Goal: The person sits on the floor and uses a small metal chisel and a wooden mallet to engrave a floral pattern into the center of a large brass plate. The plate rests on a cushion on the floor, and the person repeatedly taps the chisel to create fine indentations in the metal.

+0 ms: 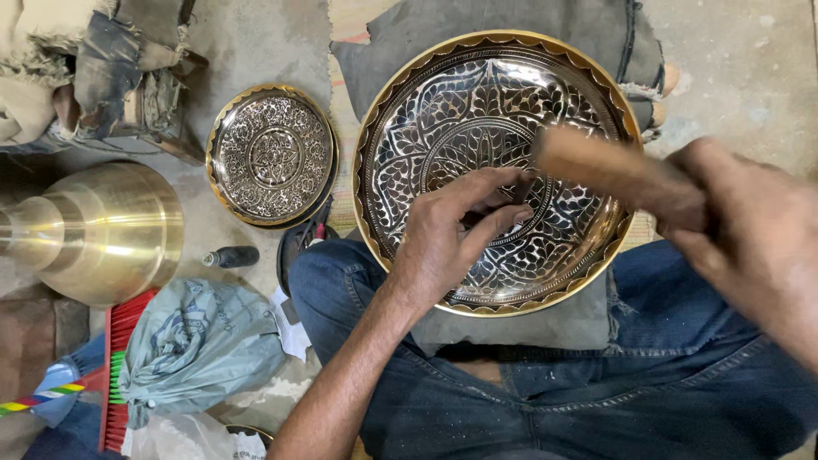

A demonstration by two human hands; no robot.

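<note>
A large round brass tray [498,175] is propped on the lap of a seated person in blue jeans [648,375], cushioned on a grey padded cloth [511,328]. Its face is seen covered edge to edge with dense engraved leaf and petal ornament inside a scalloped golden rim; from this the decoration is judged to be far advanced, with only fine touches near the middle band apparently left, though exactly which lines are unfinished cannot be told.

To the far left a big plain brass vessel [102,230], smooth and undecorated, is laid on its side on the floor. Beside it a smaller engraved plate [273,156] is set flat, its pattern appearing complete.

The right hand [750,238] is raised close to the camera and blurred; its fingers are closed round a wooden handle [613,170] that reaches over the tray's right half. The left hand [452,234] is rested on the tray's centre, fingers pinched narrowly together on something slender; what is held there cannot be made out.

The work is done on a bare concrete floor [256,43]. A crumpled grey plastic bag [192,345], a red broom [119,366], a small dark bottle [232,256] and worn rags [94,68] are scattered at the left.
</note>
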